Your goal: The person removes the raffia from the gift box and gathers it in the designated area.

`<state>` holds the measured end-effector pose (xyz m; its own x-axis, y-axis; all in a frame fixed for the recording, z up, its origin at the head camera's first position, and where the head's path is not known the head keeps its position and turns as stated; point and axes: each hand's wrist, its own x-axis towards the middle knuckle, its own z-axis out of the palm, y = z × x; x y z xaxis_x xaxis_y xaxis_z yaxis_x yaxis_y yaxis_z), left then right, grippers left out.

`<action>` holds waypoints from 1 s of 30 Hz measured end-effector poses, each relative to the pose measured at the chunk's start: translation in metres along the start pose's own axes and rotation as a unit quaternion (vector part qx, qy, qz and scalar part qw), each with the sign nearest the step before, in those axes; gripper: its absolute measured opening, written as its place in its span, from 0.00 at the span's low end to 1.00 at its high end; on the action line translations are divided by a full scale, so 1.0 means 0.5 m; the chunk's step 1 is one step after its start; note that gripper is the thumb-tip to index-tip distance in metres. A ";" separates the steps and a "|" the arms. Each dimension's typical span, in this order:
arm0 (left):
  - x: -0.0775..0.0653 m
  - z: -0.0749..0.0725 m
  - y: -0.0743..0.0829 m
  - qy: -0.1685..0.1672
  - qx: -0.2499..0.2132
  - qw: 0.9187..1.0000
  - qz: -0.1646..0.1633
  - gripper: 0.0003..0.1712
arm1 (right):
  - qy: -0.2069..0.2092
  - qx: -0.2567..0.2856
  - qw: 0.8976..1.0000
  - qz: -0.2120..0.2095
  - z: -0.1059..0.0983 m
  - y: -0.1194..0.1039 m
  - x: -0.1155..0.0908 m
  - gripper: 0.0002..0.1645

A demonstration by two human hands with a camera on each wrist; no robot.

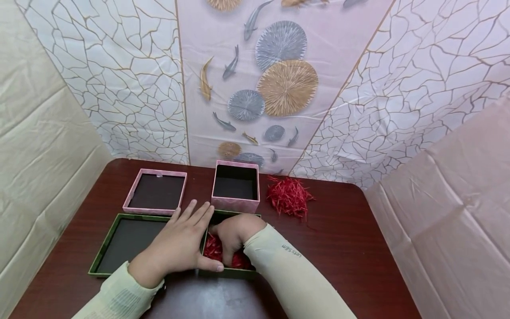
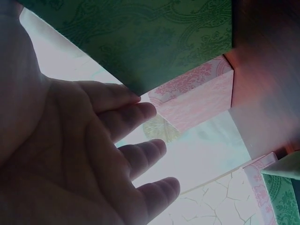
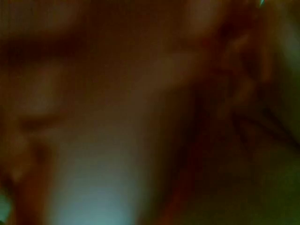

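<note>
My right hand reaches down into a green patterned box that holds red shredded paper. Its fingertips are hidden inside the box; the right wrist view is too dark and blurred to show how they lie. Along the left side of that box my left hand lies with fingers spread and straight, the thumb at the box's front rim. The left wrist view shows the palm and outstretched fingers beside the box's green wall, holding nothing.
Left of the box lies a green lid, inner side up. Behind it is a pink-rimmed lid. An open pink box stands just behind the green box. A loose pile of red shredded paper sits at the back right of the brown table.
</note>
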<state>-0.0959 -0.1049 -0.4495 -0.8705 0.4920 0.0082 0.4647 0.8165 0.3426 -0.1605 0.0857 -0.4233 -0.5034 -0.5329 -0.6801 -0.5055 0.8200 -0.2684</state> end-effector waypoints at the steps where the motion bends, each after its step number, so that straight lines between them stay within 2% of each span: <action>1: 0.000 0.000 0.000 -0.001 0.000 1.000 0.000 0.88 | -0.005 0.006 1.000 -0.003 0.001 0.003 0.001 0.63; 9: -0.001 -0.003 0.002 -0.005 -0.001 1.000 -0.006 0.86 | -0.027 0.032 0.999 -0.034 0.010 0.020 0.011 0.52; 16: 0.002 -0.002 0.003 -0.008 -0.001 1.000 -0.010 0.87 | -0.044 0.058 0.995 -0.066 0.021 0.031 0.019 0.35; 30: 0.003 -0.003 0.005 -0.014 -0.003 1.000 -0.012 0.86 | -0.057 0.078 0.991 -0.096 0.028 0.040 0.029 0.27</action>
<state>-0.0964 -0.1025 -0.4470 -0.8768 0.4801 -0.0256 0.4424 0.8265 0.3480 -0.1681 0.0973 -0.4483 -0.3220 -0.6622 -0.6766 -0.4649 0.7331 -0.4963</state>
